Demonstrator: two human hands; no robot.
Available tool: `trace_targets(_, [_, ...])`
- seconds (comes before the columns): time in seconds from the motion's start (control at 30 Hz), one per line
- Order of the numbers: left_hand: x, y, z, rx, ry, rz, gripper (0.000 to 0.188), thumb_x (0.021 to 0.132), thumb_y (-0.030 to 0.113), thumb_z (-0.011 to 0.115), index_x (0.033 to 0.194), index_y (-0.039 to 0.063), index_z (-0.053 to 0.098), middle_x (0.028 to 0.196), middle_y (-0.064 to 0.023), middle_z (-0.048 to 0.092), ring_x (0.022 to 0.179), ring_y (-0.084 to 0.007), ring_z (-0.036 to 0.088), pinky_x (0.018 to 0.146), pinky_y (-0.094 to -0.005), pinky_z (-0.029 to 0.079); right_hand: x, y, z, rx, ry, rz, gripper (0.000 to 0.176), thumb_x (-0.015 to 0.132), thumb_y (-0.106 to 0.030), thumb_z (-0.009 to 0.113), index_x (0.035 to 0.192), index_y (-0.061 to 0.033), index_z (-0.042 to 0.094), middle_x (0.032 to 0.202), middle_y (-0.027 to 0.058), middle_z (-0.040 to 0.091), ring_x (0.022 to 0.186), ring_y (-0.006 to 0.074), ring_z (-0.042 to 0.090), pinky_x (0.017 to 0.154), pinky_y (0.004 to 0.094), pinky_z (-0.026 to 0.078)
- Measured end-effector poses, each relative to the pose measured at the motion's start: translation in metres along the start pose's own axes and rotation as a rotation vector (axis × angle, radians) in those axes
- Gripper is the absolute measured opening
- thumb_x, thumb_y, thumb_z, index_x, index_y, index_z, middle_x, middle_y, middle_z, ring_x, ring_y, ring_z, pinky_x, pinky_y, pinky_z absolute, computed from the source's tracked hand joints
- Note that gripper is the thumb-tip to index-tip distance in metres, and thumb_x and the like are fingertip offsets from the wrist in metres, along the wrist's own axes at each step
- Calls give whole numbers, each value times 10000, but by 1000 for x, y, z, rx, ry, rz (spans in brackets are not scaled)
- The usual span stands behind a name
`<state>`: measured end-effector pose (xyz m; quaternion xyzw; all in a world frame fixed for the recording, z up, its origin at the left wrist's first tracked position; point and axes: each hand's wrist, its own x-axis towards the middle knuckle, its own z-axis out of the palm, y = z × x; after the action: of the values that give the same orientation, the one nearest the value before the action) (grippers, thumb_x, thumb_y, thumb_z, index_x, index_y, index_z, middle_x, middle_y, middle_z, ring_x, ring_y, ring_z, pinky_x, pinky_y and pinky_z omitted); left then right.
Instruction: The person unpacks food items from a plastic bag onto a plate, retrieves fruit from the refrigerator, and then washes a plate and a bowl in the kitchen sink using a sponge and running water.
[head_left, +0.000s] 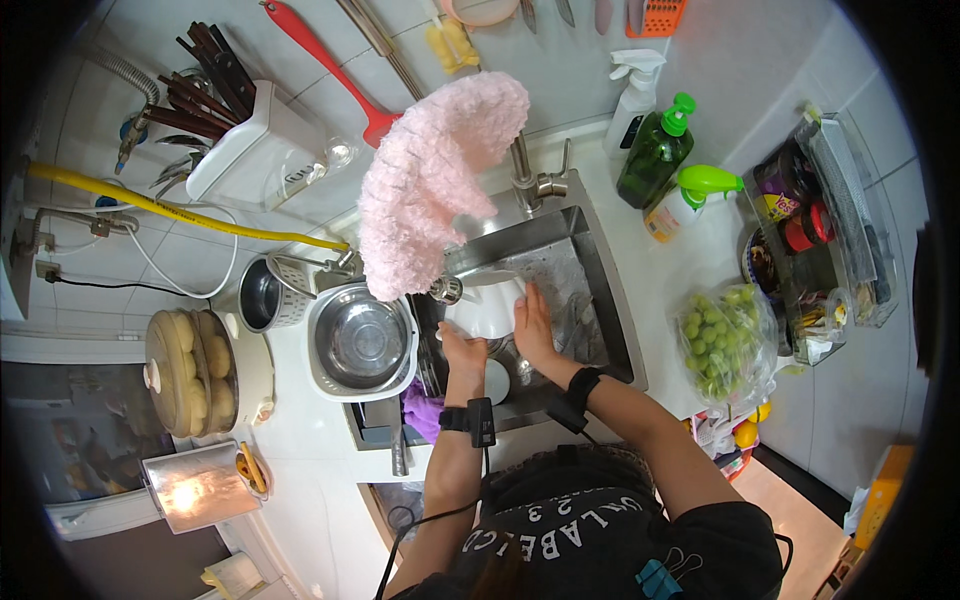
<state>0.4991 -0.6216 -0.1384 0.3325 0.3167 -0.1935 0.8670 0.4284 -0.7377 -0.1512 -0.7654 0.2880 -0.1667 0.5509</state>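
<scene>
A white bowl (486, 309) is tilted under the faucet's spout end (446, 289), over the stainless steel sink (615, 315). My left hand (462, 351) grips its near left edge. My right hand (534, 326) lies against its right side, fingers extended; whether it bears any of the weight cannot be told. Below the bowl, a small white dish (496, 381) lies in the sink, partly behind my left wrist. A fluffy pink cover (431, 172) hides most of the faucet's neck, and its metal base (529, 191) stands at the sink's back edge.
Left of the sink stand a metal bowl in a white basket (315, 375), a perforated metal holder (259, 292) and a steamer (255, 375). A cleaver (398, 435) and purple cloth (422, 411) lie near my left forearm. Right are a green pump bottle (652, 165), spray bottles and bagged grapes (720, 337).
</scene>
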Motion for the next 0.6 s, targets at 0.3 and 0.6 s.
trace_targets(0.3, [-18, 25, -24, 94, 67, -24, 388, 1002, 311, 389, 1255, 28, 469, 1239, -104, 560, 1131, -257, 547, 990, -450, 426, -21, -29, 18, -229, -54, -177, 579, 923, -236, 469, 1343, 118, 285, 1378, 345, 301, 1274, 494, 298, 1071, 506, 248])
trace_targets(0.6, [-29, -1, -38, 252, 6, -103, 383, 995, 326, 421, 1250, 46, 477, 1245, -88, 561, 1132, -250, 549, 978, -441, 441, 20, 27, -11, 203, -263, 389, 526, 1009, -376, 250, 1158, 31, 548, 1012, 187, 641, 961, 317, 604, 880, 379, 454])
